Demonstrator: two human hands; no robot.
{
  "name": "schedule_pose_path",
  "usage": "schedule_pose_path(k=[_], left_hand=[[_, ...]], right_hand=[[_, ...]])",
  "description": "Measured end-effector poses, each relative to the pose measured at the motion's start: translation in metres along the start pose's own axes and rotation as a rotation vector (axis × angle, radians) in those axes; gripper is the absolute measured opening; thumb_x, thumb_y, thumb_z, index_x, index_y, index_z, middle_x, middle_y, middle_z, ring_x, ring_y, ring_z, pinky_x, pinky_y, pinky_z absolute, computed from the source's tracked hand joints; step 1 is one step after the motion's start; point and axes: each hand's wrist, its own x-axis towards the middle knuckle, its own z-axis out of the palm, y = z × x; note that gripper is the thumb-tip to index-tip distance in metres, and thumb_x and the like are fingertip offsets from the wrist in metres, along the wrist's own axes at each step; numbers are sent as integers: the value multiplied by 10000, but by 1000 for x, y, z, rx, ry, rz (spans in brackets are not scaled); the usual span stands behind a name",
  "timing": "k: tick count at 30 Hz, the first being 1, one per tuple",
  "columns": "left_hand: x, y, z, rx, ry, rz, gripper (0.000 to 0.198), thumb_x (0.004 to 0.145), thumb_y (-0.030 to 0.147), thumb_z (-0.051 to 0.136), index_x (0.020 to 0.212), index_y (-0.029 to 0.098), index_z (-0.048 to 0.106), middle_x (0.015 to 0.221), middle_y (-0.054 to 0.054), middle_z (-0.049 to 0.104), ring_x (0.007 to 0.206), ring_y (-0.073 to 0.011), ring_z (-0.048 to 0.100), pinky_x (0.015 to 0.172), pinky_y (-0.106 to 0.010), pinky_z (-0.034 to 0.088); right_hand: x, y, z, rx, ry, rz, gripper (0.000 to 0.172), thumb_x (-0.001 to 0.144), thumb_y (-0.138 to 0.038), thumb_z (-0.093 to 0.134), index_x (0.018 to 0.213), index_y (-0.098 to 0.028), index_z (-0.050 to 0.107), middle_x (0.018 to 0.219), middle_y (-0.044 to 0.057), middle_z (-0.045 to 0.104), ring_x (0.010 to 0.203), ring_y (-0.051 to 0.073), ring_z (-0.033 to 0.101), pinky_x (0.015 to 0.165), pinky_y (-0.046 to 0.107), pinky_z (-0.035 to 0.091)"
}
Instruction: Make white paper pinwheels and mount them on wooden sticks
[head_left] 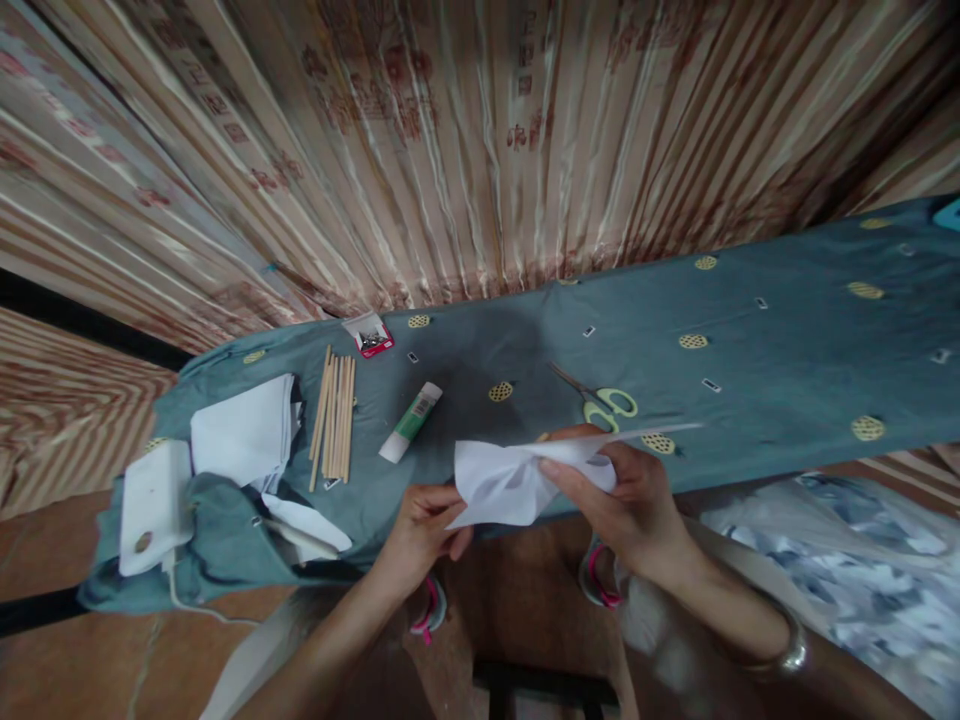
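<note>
Hands pinching a folded sheet of white paper over the near edge of the worktop.

Left hand (421, 530) grips the paper (517, 478) at its lower left corner, fingers clenched on it; right hand (626, 500) grasps its upper fold. Beyond lie a glue stick (410, 422), scissors (600, 398), wooden sticks (334, 418), white paper sheets (244, 432) and, farthest, a small staple box (369, 335) on the teal cloth (787, 350).

We're in a home, looks like a room turned craft corner: patterned satin curtains (450, 150) hang at twelve o'clock, a teal embroidered cloth (787, 340) covers the narrow table, and at ten o'clock we see sticks (334, 415), a glue stick (410, 422), scissors (600, 398)
</note>
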Motion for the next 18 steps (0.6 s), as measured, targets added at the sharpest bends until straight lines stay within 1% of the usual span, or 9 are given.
schedule_pose_path(k=[3, 6, 8, 10, 13, 16, 18], left_hand=[[0, -5, 0, -21, 29, 1, 433, 701, 515, 690, 493, 152, 581, 338, 66, 344, 346, -32, 204, 417, -230, 103], [-1, -2, 2, -36, 54, 8, 345, 683, 451, 710, 545, 140, 653, 350, 63, 369, 356, -37, 235, 423, -223, 124], [-2, 2, 4, -29, 84, -4, 325, 677, 451, 708, 636, 129, 714, 382, 48, 423, 363, -46, 276, 424, -221, 141], [-3, 6, 6, -17, 113, -9, 348, 667, 464, 711, 718, 122, 748, 396, 43, 440, 370, -53, 299, 427, -220, 152], [-5, 11, 7, -1, 125, 2, 362, 670, 476, 709, 723, 120, 754, 361, 61, 380, 374, -50, 263, 437, -220, 154], [-5, 13, 6, -14, 110, 11, 395, 708, 509, 681, 704, 119, 743, 355, 64, 363, 371, -45, 239, 443, -224, 144], [-4, 12, 6, -55, 118, 17, 408, 704, 527, 689, 686, 122, 725, 364, 66, 371, 368, -40, 240, 444, -222, 142]], right_hand=[[4, 0, 3, 32, 51, 68, 160, 821, -337, 665, 853, -191, 723, 715, 5, 710, 616, 135, 633, 540, 222, 500], [9, 3, 4, 92, 54, 116, 176, 791, -361, 690, 823, -192, 729, 690, 3, 705, 586, 126, 601, 527, 224, 485], [11, 6, 5, 159, 48, 151, 177, 768, -366, 702, 787, -191, 720, 664, -1, 694, 556, 117, 576, 510, 224, 471], [14, 9, 5, 225, 51, 190, 185, 736, -371, 718, 729, -187, 701, 627, -5, 677, 522, 106, 547, 487, 221, 454], [17, 12, 5, 265, 77, 246, 203, 702, -379, 739, 711, -182, 691, 608, -5, 668, 493, 97, 521, 456, 213, 426], [17, 12, 4, 211, 114, 224, 204, 712, -376, 737, 767, -182, 708, 632, 1, 683, 486, 100, 529, 443, 211, 423], [15, 10, 3, 113, 106, 147, 175, 735, -356, 727, 775, -186, 714, 626, -5, 682, 482, 102, 537, 435, 206, 424]])
